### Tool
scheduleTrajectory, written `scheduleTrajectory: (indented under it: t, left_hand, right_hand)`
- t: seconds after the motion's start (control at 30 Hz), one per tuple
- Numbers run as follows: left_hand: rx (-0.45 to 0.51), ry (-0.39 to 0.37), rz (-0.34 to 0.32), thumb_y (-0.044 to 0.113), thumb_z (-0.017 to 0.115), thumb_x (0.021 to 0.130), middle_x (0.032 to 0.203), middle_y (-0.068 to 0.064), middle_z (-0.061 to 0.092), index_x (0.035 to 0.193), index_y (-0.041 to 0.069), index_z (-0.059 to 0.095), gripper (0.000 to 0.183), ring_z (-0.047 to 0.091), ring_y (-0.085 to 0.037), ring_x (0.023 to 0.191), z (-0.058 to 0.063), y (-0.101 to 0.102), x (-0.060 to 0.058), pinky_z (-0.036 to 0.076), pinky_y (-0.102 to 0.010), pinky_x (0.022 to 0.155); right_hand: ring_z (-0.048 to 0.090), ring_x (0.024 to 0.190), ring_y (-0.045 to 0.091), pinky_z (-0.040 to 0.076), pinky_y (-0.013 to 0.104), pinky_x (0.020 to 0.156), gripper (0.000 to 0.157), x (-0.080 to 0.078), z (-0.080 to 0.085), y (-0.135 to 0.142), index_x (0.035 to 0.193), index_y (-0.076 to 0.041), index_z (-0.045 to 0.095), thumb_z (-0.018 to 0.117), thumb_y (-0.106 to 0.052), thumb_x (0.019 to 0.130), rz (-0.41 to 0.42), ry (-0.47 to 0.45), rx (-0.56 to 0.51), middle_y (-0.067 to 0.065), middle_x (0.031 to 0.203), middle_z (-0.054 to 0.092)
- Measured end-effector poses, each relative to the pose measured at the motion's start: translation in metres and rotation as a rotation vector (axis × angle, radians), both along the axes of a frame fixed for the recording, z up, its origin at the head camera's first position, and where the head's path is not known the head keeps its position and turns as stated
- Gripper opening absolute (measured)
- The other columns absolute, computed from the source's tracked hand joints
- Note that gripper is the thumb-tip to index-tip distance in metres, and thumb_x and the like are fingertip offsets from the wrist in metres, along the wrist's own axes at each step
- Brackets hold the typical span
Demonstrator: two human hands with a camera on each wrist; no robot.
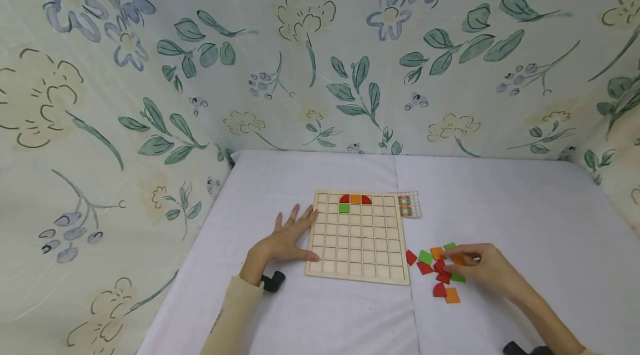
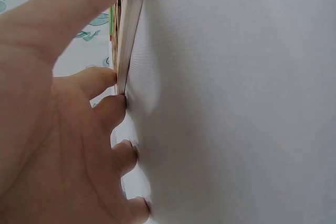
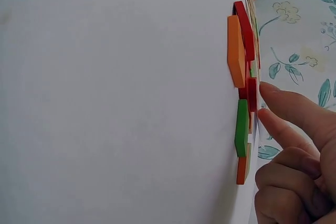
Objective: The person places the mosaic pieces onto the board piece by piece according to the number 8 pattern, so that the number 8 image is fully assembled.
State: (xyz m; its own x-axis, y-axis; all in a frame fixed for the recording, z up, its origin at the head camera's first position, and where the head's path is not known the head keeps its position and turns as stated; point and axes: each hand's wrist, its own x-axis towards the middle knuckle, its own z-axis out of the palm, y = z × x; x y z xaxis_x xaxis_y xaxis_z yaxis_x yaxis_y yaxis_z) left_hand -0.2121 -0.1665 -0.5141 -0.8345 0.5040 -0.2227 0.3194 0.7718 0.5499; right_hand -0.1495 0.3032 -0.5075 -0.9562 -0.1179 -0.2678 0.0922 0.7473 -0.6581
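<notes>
A square wooden grid board (image 1: pixel 370 244) lies on the table. My left hand (image 1: pixel 285 241) rests at its left side, fingers spread, thumb and fingertips touching the frame. Along the board's top row sit an orange square tile (image 1: pixel 355 199) and two red rounded tiles; a green square tile (image 1: pixel 344 208) is one row below. Over a loose pile right of the board hovers my right hand (image 1: pixel 482 266), thumb and index finger apart above a red tile (image 1: pixel 440 266), the other fingers bent. Nothing shows between them. In the right wrist view, a green tile (image 3: pixel 242 128) lies beneath that hand.
A small printed pattern card (image 1: pixel 410 205) lies against the board's upper right edge. Nearer the front are a red rounded tile (image 1: pixel 439 289) and an orange tile (image 1: pixel 452 295). White cloth (image 1: pixel 350 321) covers the table; floral curtains (image 1: pixel 300 66) hang behind and beside it.
</notes>
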Motion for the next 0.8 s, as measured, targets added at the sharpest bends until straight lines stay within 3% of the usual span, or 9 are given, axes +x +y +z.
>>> scheduleTrajectory:
  t: [0.07, 0.17, 0.3, 0.43, 0.57, 0.8]
  left_hand:
    - [-0.001, -0.001, 0.002, 0.053, 0.082, 0.083, 0.176, -0.008, 0.002, 0.168, 0.017, 0.012, 0.116, -0.013, -0.04, 0.162, 0.001, 0.0, 0.0, -0.016, -0.07, 0.124]
    - [-0.002, -0.008, 0.003, 0.053, 0.082, 0.083, 0.176, -0.007, 0.001, 0.168, 0.018, 0.012, 0.116, -0.014, -0.039, 0.162, 0.002, 0.0, 0.0, -0.015, -0.07, 0.124]
    - [-0.006, -0.013, 0.003, 0.053, 0.082, 0.083, 0.177, -0.006, 0.001, 0.168, 0.019, 0.011, 0.116, -0.014, -0.039, 0.162, 0.002, -0.001, 0.0, -0.015, -0.07, 0.124]
    - [-0.01, -0.009, 0.002, 0.052, 0.082, 0.083, 0.177, -0.007, 0.001, 0.168, 0.018, 0.012, 0.116, -0.014, -0.04, 0.162, 0.002, 0.0, 0.0, -0.015, -0.071, 0.124]
    - [-0.012, -0.014, 0.012, 0.053, 0.083, 0.082, 0.177, -0.006, 0.002, 0.168, 0.019, 0.013, 0.115, -0.013, -0.039, 0.162, 0.005, 0.0, 0.001, -0.015, -0.07, 0.124]
    - [-0.01, -0.022, 0.013, 0.054, 0.083, 0.082, 0.177, -0.005, 0.002, 0.168, 0.02, 0.014, 0.116, -0.013, -0.038, 0.162, 0.004, 0.001, 0.0, -0.014, -0.07, 0.124]
  right_hand:
    - [0.055, 0.115, 0.035, 0.055, 0.04, 0.087, 0.045, 0.0, 0.0, -0.002, 0.116, -0.014, 0.08, 0.086, -0.043, 0.083, 0.007, -0.013, 0.0, 0.024, 0.132, 0.067]
    - [0.053, 0.116, 0.036, 0.053, 0.04, 0.084, 0.046, -0.001, 0.001, -0.004, 0.117, -0.014, 0.08, 0.087, -0.042, 0.082, 0.014, -0.026, -0.004, 0.026, 0.132, 0.065]
    - [0.049, 0.107, 0.029, 0.038, 0.029, 0.069, 0.043, -0.001, 0.001, -0.007, 0.113, -0.013, 0.081, 0.088, -0.04, 0.08, 0.016, -0.006, 0.01, 0.017, 0.119, 0.067]
    - [0.05, 0.089, 0.018, 0.035, 0.024, 0.059, 0.039, 0.001, -0.002, -0.009, 0.106, -0.013, 0.081, 0.09, -0.039, 0.079, -0.008, 0.039, 0.03, 0.007, 0.093, 0.064]
    - [0.043, 0.071, 0.012, 0.031, 0.023, 0.053, 0.031, 0.003, -0.004, -0.011, 0.095, -0.012, 0.077, 0.09, -0.036, 0.079, -0.026, 0.083, 0.056, -0.001, 0.069, 0.047]
    - [0.042, 0.068, 0.011, 0.031, 0.023, 0.052, 0.038, 0.002, 0.0, -0.007, 0.108, -0.011, 0.078, 0.089, -0.033, 0.08, 0.03, 0.029, 0.011, 0.001, 0.075, 0.046]
